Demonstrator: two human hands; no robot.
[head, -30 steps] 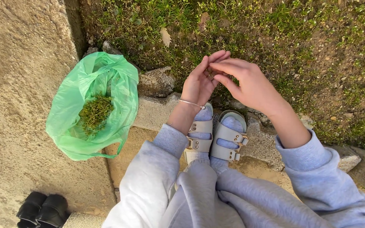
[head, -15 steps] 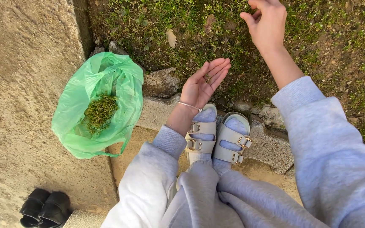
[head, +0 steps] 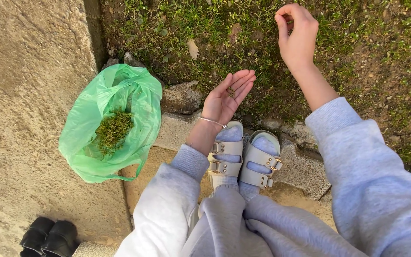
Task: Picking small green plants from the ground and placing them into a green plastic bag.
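Two hands are in view, and they are well apart. Your left hand (head: 227, 97) lies palm up and spread flat, fingers together and pointing up and to the right, with a small dark pinch of plant bits (head: 231, 90) resting loose on the palm near the finger bases. Your right hand (head: 297, 34) is raised over the patchy green grass and bare soil (head: 357, 52), fingers curled in with thumb and forefinger tips brought close; whether anything sits between them is too small to tell.

The crumpled translucent green plastic bag (head: 112, 121) lies open on the concrete to the left of your left hand, its mouth facing up, with a heap of picked green sprigs (head: 112, 129) in the middle. Your left hand is clearly the nearer one to the bag; the right is farthest from it, on the other side of the left. Between the left hand and the bag sits a rough grey stone (head: 181, 97) at the kerb edge.

Your pale strapped sandals over light blue socks (head: 244, 159) stand on the stone kerb (head: 305, 166), just below the left wrist. A pair of black shoes (head: 48, 236) rests at the lower left, well apart from the bag.
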